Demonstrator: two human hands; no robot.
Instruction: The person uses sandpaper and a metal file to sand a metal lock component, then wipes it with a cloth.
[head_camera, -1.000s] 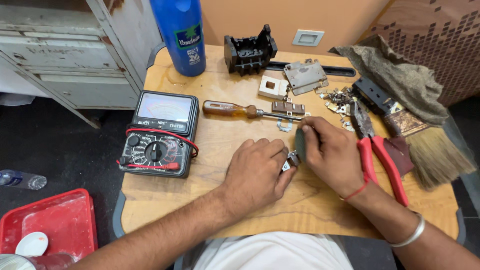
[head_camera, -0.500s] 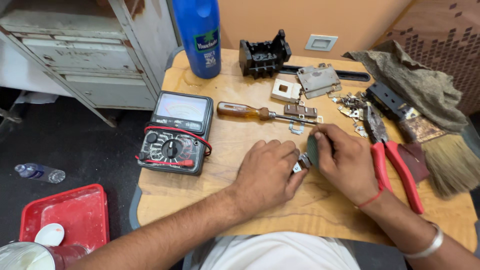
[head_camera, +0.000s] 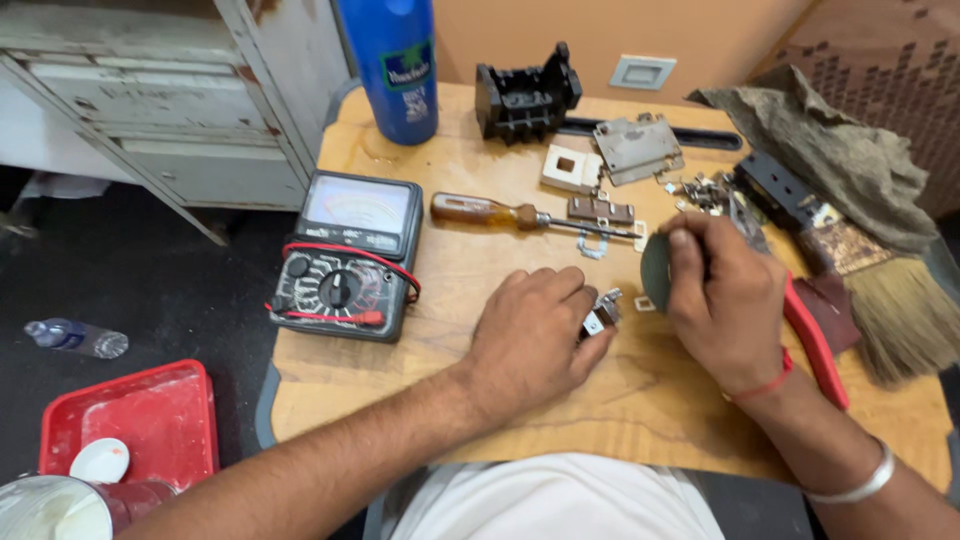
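Just right of the frame's centre, the left hand (head_camera: 530, 335) pinches a small metal part (head_camera: 603, 310) — silvery, angular, with a pale square face — between curled fingers, pressed low against the wooden table (head_camera: 500, 420). It looks light, stiff and a little slippery, so a firm fingertip pinch by its flat sides seems the sensible hold; being so small, it would drop easily. Just to its right, the right hand (head_camera: 725, 300) is closed around a dark, thin, rounded piece (head_camera: 656, 272), apparently a scrap of abrasive sheet, flexible and gritty, held upright beside the part; whether the two touch cannot be told. Behind the right hand lie red-handled pliers (head_camera: 815, 345), partly hidden. Toward the upper middle rest a wooden-handled screwdriver (head_camera: 520, 214), a brown terminal strip (head_camera: 600, 209), a white square plate (head_camera: 570, 168), a grey metal bracket (head_camera: 637, 148) and a black plastic housing (head_camera: 525, 98). At left sits an analog multimeter (head_camera: 348, 255) with red leads; a blue bottle (head_camera: 392, 65) stands top centre. At far right — a bristle brush (head_camera: 900, 310) and a crumpled grey cloth (head_camera: 830, 150).
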